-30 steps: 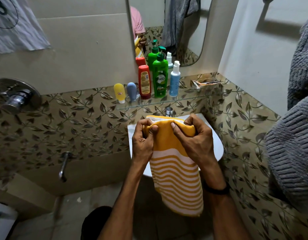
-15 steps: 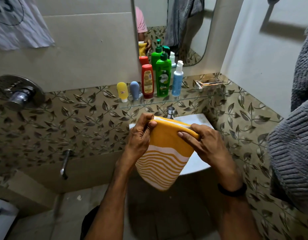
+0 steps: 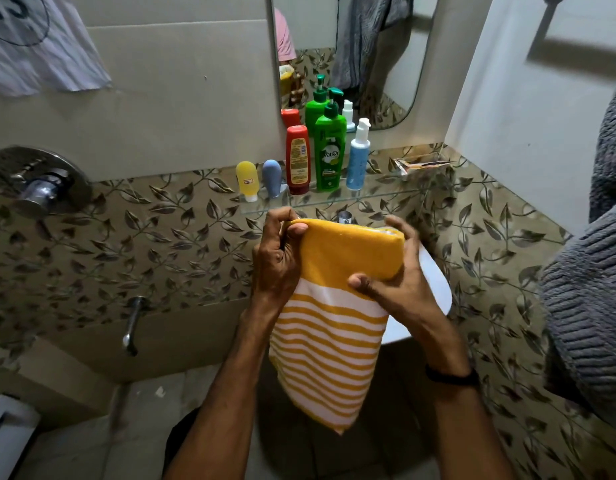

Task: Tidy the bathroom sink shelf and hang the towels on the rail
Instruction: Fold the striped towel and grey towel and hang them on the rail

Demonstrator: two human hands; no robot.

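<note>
Grey towel (image 3: pixel 590 306) hangs at 3 o'clock of frame. Folded yellow striped towel (image 3: pixel 329 327) held at centre, before the sink (image 3: pixel 436 285). Left hand (image 3: pixel 277 258) grips its top left corner; right hand (image 3: pixel 396 271) clamps its right edge. Glass shelf (image 3: pixel 386 192) at 12 o'clock carries five bottles, green bottle (image 3: pixel 329 154) tallest.

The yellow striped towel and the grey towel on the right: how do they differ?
The yellow striped towel is thin, smooth and folded, held by both hands; the grey towel is thick, ribbed and hangs untouched. The yellow one is brightly banded; the grey one is plain. Both are towels, off the shelf.
</note>
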